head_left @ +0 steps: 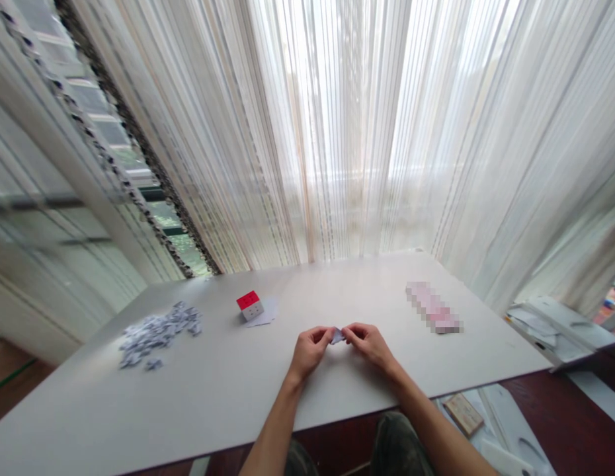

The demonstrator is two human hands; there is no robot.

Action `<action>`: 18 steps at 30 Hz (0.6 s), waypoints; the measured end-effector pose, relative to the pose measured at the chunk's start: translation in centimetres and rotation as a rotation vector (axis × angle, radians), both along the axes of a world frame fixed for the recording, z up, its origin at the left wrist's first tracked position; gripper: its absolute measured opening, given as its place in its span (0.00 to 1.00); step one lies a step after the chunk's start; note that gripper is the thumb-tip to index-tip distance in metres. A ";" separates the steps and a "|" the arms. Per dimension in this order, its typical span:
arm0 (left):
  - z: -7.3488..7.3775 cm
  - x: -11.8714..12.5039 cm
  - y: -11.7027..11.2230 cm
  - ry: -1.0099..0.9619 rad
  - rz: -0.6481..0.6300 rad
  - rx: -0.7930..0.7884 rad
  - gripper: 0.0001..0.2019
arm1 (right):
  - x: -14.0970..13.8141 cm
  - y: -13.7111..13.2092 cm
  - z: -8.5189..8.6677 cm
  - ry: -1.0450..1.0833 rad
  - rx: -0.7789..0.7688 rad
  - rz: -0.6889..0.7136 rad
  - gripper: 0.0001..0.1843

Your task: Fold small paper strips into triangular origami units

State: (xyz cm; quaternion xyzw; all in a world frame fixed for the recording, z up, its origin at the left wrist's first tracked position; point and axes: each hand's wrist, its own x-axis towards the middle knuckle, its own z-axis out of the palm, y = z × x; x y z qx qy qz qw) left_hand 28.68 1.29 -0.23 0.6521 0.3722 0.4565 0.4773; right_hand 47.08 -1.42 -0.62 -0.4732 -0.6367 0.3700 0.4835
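Observation:
My left hand [310, 350] and my right hand [368, 342] meet just above the near part of the white table [228, 403]. Between their fingertips is a small piece of folded white paper [337, 336], pinched from both sides. Its exact shape is too small to make out. To the left of my hands, a cube with a red top and white side [250, 305] rests on some white paper sheets [268, 311]. Farther left lies a loose pile of small folded paper pieces [161, 332], with a little clump just in front of it.
A pinkish, pixelated flat item [433, 307] lies on the table's right side. White sheer curtains [337, 132] hang along the far edge. Below the table at right are white drawers or boxes [506, 423] and a small wooden box [463, 414]. My knees are under the near edge.

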 end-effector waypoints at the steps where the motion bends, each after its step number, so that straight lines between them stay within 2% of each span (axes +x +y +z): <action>1: -0.1 0.0 0.0 0.002 -0.002 0.003 0.14 | 0.0 -0.1 0.1 0.000 0.001 0.001 0.19; 7: -0.2 -0.1 -0.2 0.020 -0.003 0.016 0.15 | -0.1 -0.3 0.6 0.038 -0.026 0.042 0.16; 13: 0.2 -0.2 -0.2 0.035 -0.064 0.019 0.15 | 0.0 -0.1 0.6 0.039 -0.040 0.045 0.17; 18: 0.0 -0.1 -0.1 0.055 -0.028 0.051 0.14 | -0.1 -0.1 0.5 0.011 -0.031 0.036 0.16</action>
